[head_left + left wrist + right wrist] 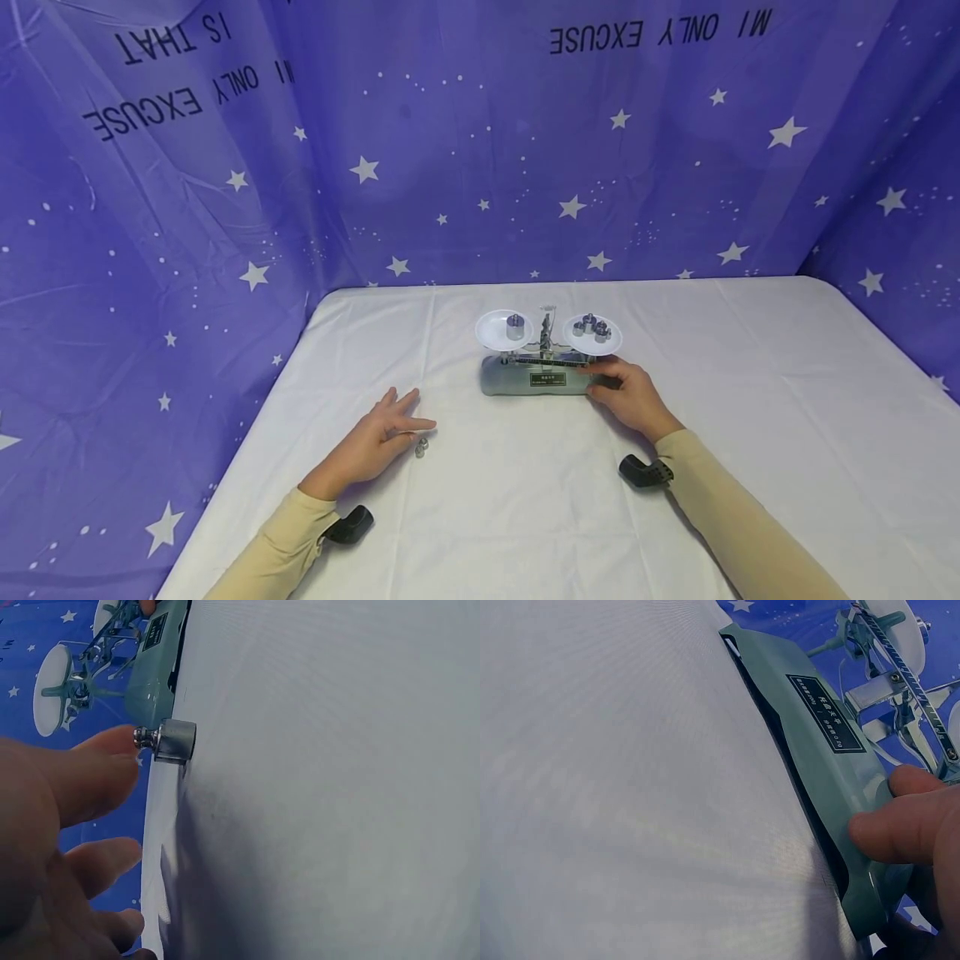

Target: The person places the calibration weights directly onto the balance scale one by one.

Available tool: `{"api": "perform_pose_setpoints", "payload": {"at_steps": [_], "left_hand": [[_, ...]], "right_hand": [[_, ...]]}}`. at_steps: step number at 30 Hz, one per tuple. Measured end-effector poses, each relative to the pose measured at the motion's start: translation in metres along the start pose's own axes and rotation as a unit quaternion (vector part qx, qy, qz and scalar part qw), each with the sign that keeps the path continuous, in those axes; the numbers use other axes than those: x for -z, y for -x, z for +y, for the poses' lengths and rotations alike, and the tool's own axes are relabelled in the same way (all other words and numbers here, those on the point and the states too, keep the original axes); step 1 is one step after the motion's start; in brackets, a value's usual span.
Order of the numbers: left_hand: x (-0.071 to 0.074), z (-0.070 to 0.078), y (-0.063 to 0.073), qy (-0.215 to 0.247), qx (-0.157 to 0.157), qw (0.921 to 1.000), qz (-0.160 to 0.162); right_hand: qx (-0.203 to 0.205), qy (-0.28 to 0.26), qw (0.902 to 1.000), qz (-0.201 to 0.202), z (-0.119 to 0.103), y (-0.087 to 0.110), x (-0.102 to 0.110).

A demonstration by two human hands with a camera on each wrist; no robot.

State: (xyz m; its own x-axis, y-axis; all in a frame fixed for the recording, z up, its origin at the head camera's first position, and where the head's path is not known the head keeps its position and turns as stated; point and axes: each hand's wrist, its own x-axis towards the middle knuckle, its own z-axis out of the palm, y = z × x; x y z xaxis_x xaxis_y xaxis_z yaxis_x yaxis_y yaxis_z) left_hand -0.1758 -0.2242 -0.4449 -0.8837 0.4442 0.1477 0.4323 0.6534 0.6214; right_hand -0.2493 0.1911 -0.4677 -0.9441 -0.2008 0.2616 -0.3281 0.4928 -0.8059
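A balance scale (547,379) with a grey-green base and two white pans stands on the table. My right hand (632,400) grips the right end of its base, thumb on the front face; in the right wrist view the thumb (885,832) lies below the label. The left pan (491,333) carries one larger metal weight (515,327); on the right pan (592,346) stand several weights (589,324). My left hand (375,442), fingers spread, hovers beside small metal weights (422,447) on the cloth. In the left wrist view, a fingertip is close to a weight's knob (146,738); contact is unclear.
A white cloth (510,500) covers the table. Purple curtains (480,167) with white stars and printed letters hang behind and at both sides. Black wrist devices (647,473) sit below both forearms.
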Motion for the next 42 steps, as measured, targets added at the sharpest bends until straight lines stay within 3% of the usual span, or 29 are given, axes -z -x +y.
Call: {"api": "perform_pose_setpoints", "payload": {"at_steps": [6, 23, 37, 42], "left_hand": [[0.0001, -0.0015, 0.0016, 0.014, -0.008, 0.9995, -0.029], [-0.0005, -0.0031, 0.0007, 0.020, 0.000, 0.9995, -0.025], [-0.0007, -0.0006, -0.0026, 0.025, -0.014, 0.9993, 0.023], [0.0048, 0.0028, -0.0078, 0.048, -0.001, 0.9984, 0.028]], "right_hand": [[-0.003, -0.006, 1.0000, -0.002, 0.0009, -0.0006, -0.0001], [-0.007, -0.003, 1.0000, -0.005, -0.0010, -0.0004, 0.0016], [-0.007, 0.002, 1.0000, -0.002, -0.0003, 0.0001, 0.0003], [-0.005, 0.005, 1.0000, -0.001, 0.0017, -0.0006, 0.0002]]}}
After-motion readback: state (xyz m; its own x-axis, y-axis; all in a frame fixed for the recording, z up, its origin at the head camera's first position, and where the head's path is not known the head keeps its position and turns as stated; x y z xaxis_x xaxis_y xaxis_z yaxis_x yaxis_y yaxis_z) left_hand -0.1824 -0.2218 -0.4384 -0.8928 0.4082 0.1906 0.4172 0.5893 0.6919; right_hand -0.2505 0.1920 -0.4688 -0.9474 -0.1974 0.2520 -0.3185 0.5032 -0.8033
